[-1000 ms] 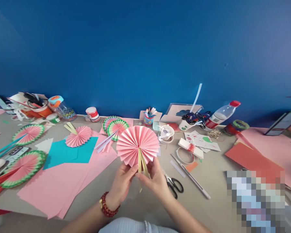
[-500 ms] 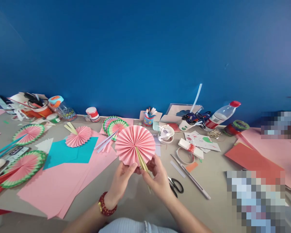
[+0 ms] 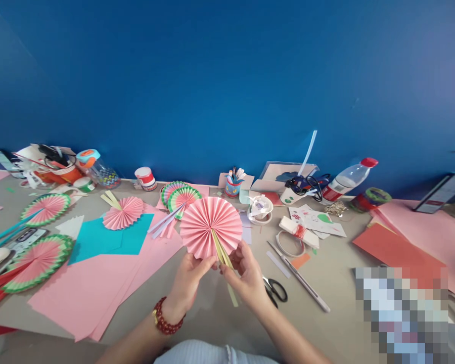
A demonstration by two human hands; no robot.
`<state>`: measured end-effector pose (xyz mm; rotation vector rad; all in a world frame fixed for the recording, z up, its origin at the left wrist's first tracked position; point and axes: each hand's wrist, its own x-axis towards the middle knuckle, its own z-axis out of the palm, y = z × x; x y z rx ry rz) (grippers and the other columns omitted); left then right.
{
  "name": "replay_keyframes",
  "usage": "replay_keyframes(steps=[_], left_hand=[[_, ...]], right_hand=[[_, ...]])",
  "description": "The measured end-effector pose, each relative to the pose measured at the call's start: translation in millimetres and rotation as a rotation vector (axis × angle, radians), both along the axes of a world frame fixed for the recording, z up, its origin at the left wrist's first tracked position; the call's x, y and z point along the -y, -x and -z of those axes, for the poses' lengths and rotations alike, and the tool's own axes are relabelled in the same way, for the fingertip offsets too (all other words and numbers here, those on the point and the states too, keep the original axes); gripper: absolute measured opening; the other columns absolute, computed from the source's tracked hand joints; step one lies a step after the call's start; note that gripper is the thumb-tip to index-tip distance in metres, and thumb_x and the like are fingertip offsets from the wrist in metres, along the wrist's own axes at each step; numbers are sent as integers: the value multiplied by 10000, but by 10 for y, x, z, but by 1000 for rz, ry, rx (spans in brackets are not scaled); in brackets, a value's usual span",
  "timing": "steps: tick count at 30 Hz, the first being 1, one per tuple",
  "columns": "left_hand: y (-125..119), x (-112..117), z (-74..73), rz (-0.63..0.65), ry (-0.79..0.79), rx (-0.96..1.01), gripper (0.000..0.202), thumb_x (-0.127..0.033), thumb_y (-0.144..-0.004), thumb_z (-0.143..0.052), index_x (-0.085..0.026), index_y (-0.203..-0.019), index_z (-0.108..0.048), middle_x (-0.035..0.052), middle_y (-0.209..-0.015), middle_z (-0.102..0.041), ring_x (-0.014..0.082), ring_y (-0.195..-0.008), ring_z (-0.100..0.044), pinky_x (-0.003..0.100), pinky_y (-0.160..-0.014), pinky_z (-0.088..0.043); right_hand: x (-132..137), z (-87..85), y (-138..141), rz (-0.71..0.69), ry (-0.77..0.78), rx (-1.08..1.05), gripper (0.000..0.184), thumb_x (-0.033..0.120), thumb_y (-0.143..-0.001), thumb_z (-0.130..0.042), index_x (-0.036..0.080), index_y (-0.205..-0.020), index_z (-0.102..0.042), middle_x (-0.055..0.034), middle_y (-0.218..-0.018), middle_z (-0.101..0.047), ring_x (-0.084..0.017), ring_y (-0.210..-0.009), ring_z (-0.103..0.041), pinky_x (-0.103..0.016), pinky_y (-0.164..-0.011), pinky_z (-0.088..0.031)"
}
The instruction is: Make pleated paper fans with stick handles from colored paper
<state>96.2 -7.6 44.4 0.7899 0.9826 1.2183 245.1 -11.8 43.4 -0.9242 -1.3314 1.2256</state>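
A round pleated pink paper fan (image 3: 208, 222) is held up in front of me, with pale yellow paper strips (image 3: 220, 247) running down from its centre. My left hand (image 3: 191, 275) pinches the fan's lower edge between thumb and fingers; a red beaded bracelet circles that wrist. My right hand (image 3: 244, 273) grips the strips and the lower right edge of the fan, thumb across the strips. Below the hands, one strip end hangs free. Black-handled scissors (image 3: 276, 290) lie beside my right hand, their blades partly hidden by it.
Pink sheets (image 3: 87, 288) and blue paper (image 3: 106, 240) lie left, near other fans (image 3: 41, 263). A pen-like cutter (image 3: 299, 278), a tape roll (image 3: 288, 245) and red paper (image 3: 398, 247) are right. Cups and a tilted bottle (image 3: 349, 179) stand along the blue wall.
The fan and both hands stay almost in place. The loose strip end below my hands now hangs more visibly, swung slightly to the right.
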Motion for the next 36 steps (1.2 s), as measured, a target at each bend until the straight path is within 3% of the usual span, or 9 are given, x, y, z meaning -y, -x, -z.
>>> replay_keyframes(steps=[7,14,25,29,32,34,36], left_hand=[[25,16,9,-37,-6,-23,201,-277,-769,-767,-144,-893,-681,30,-809,-696,140,-736,-587,255,-697,-497],[14,40,1,-53,-17,-33,206,-294,-774,-767,-147,-884,-675,28,-823,-701,151,-779,-607,253,-711,-493],[69,24,-71,51,-52,148,310,-266,-832,-717,-200,-1131,-672,67,-1071,-732,232,-1013,-665,325,-862,-519],[59,29,-66,46,-46,190,341,-256,-830,-712,-192,-1162,-665,88,-1136,-724,272,-1103,-649,364,-913,-517],[61,21,-52,-5,-45,195,372,-258,-810,-732,-185,-1168,-666,100,-1145,-722,287,-1115,-647,381,-915,-524],[60,14,-46,-33,-43,191,386,-257,-797,-743,-182,-1168,-665,104,-1143,-721,292,-1103,-654,390,-909,-529],[51,8,-41,-48,-42,185,378,-251,-788,-751,-183,-1150,-667,98,-1128,-726,289,-1082,-664,391,-903,-532]], right_hand=[[-19,28,-16,23,-34,25,481,135,-842,-576,269,-1287,-451,-42,-992,-636,-173,-838,-657,-280,-711,-562],[-28,26,-11,13,-55,29,454,143,-849,-580,267,-1268,-457,-24,-937,-624,-159,-770,-658,-275,-675,-558],[-40,84,-113,-19,-73,105,513,262,-922,-581,283,-1383,-357,-16,-913,-622,-166,-789,-666,-291,-697,-567],[-61,59,-175,43,-111,269,561,287,-929,-575,282,-1423,-311,-38,-982,-627,-169,-813,-661,-310,-732,-575],[-81,-46,-254,66,-103,476,577,329,-929,-580,270,-1440,-317,-63,-1045,-641,-169,-790,-657,-286,-657,-573],[-84,-127,-299,114,-141,589,548,352,-926,-586,262,-1417,-359,-79,-1076,-643,-182,-795,-657,-272,-585,-557],[-67,-200,-321,211,-262,668,461,335,-924,-592,243,-1349,-438,-93,-1076,-636,-206,-844,-652,-301,-620,-557]])
